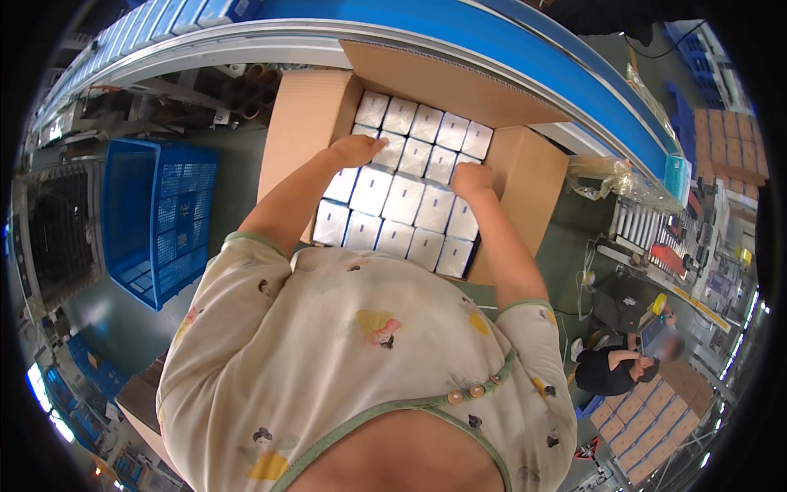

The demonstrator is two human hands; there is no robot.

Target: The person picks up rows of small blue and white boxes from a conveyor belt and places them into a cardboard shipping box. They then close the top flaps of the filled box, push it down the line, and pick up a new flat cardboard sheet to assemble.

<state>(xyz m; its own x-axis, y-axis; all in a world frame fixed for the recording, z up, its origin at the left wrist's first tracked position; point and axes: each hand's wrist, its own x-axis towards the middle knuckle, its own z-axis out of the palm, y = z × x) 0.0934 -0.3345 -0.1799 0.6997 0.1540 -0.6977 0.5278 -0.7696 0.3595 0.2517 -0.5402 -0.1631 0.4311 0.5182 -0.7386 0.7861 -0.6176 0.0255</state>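
Crate at left, blue and mesh-sided, down on the floor near the carton, perhaps for easy reach. Next, left flap of the carton folded outward, probably to leave the mouth clear for both arms. Left hand over the left side of the packs, fingers bent with only a small gap, tips at a pack top near the 2nd row from the far end; firm hold or light touch, impossible to make out. Packs white, blue-edged, inside the carton in close rows, 5 across at both near and far ends, presumably tight together against tipping. Beyond, blue belt alongside the carton, likely close for short reaches. Right hand at the packs' right edge, fingers curled almost closed, undersides hidden, grip unclear; perhaps so placed to steady the rows. Right flap also folded outward, apparently for clearance. Farther right, crumpled clear film near the belt, then co-worker in dark clothing, well apart.
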